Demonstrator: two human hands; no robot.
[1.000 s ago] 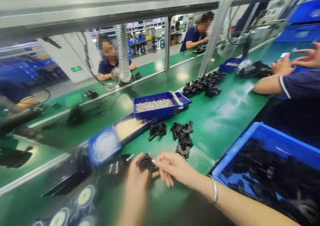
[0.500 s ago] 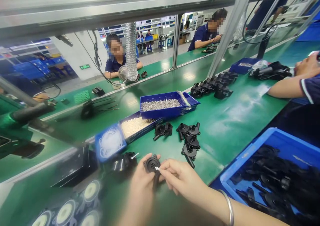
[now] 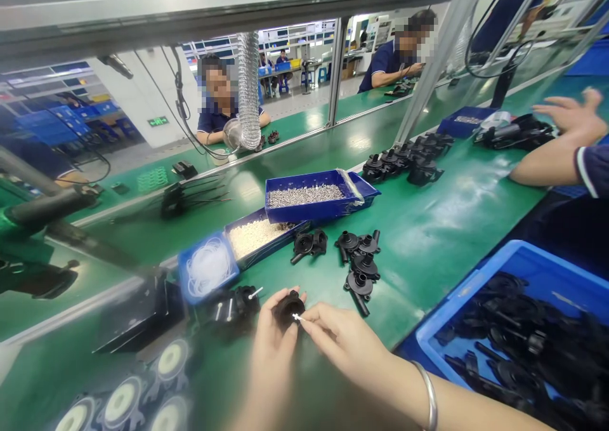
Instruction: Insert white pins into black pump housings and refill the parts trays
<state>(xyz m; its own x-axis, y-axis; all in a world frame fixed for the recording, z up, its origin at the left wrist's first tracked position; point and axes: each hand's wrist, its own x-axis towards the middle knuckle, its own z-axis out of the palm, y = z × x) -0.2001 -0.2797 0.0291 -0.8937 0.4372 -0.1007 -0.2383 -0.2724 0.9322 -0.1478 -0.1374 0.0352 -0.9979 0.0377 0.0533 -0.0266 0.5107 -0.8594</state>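
Note:
My left hand (image 3: 275, 336) is wrapped round a round black housing (image 3: 288, 308), its hollow side facing up. Between the thumb and forefinger of my right hand (image 3: 335, 336) is a small white part (image 3: 297, 317), its tip over the housing's opening; whether they touch is unclear. Several black housings with pipe stubs (image 3: 360, 284) lie just beyond my right hand. Left of my left hand, dark parts with white pins (image 3: 248, 296) stand on the green table (image 3: 399, 240).
Behind lie a tray of metal pins (image 3: 309, 212), a tray of cream pieces (image 3: 254, 235) and a tray of clear rings (image 3: 208, 267). A blue crate (image 3: 428, 336) of black parts is at right. A co-worker's arm (image 3: 547, 164) rests at far right.
The black housing has tilted in my left hand, and its inside looks darker. My right hand has shifted slightly left with the white part. The co-worker's hand at right has lifted, fingers spread.

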